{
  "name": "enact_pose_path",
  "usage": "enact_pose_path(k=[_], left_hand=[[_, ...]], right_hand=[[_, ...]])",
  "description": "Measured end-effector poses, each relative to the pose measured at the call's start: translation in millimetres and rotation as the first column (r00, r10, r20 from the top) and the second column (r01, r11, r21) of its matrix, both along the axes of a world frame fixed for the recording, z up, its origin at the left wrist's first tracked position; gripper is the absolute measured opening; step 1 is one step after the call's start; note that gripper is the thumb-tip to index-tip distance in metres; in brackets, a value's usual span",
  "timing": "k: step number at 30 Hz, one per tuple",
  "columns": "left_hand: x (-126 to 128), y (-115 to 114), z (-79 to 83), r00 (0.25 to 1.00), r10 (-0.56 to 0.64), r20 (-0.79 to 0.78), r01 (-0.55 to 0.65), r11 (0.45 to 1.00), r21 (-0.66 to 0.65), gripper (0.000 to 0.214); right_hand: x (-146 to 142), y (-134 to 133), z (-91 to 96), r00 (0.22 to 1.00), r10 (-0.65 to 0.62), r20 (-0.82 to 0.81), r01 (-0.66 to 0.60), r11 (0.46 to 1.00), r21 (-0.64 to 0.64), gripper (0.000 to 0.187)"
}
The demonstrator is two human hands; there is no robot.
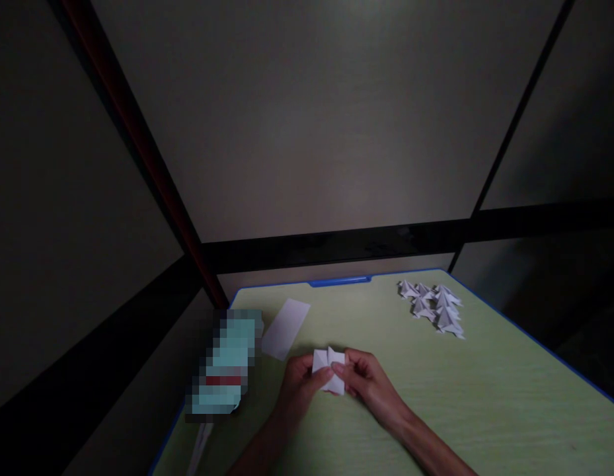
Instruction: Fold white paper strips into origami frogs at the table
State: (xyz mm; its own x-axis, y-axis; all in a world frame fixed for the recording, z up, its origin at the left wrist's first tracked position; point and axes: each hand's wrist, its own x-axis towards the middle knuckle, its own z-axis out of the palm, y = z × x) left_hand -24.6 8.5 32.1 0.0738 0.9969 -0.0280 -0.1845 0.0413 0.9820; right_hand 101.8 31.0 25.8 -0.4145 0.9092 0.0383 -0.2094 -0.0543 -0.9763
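Observation:
Between both hands, just above the table, is a small folded piece of white paper [321, 360] with creases and a raised flap at its top edge. My left hand [300, 383] grips its left side, thumb pressed on the front. From the right, my right hand [361, 373] pinches the paper too, its thumb near the middle by the flap. The fingers behind the paper are mostly hidden. A flat white paper strip [287, 328] lies beyond my left hand. Several folded white paper figures [435, 307] sit in a cluster at the far right of the table.
The pale green table [485, 403] has a blue edge and a blue recessed handle [341, 281] at the back. A pixelated teal object [232, 360] lies along the left side, with a pale cable [200, 446] below it. A panelled wall [336, 132] rises behind.

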Motion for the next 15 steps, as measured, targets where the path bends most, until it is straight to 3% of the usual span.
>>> enact_pose_path(k=[6,9,12,15], left_hand=[[-0.6,-4.3,-1.1,0.988,-0.140,0.063,0.141,0.990,-0.007,0.020],[-0.8,-4.0,-1.8,0.992,-0.121,0.034,0.121,0.993,-0.015,0.021],[-2.0,-1.6,-2.5,1.000,0.002,-0.022,-0.002,1.000,-0.011,0.018],[-3.6,0.7,-3.5,0.996,0.088,-0.028,-0.087,0.996,0.007,0.016]], right_hand=[[2.6,-3.1,-0.8,0.958,0.149,-0.244,-0.184,0.975,-0.126,0.030],[3.7,-3.7,2.5,0.980,0.120,-0.157,-0.132,0.989,-0.073,0.030],[2.5,-4.4,4.9,0.997,0.083,-0.012,-0.082,0.995,0.056,0.027],[0.5,-4.8,5.8,0.994,0.089,0.060,-0.095,0.991,0.099,0.021]])
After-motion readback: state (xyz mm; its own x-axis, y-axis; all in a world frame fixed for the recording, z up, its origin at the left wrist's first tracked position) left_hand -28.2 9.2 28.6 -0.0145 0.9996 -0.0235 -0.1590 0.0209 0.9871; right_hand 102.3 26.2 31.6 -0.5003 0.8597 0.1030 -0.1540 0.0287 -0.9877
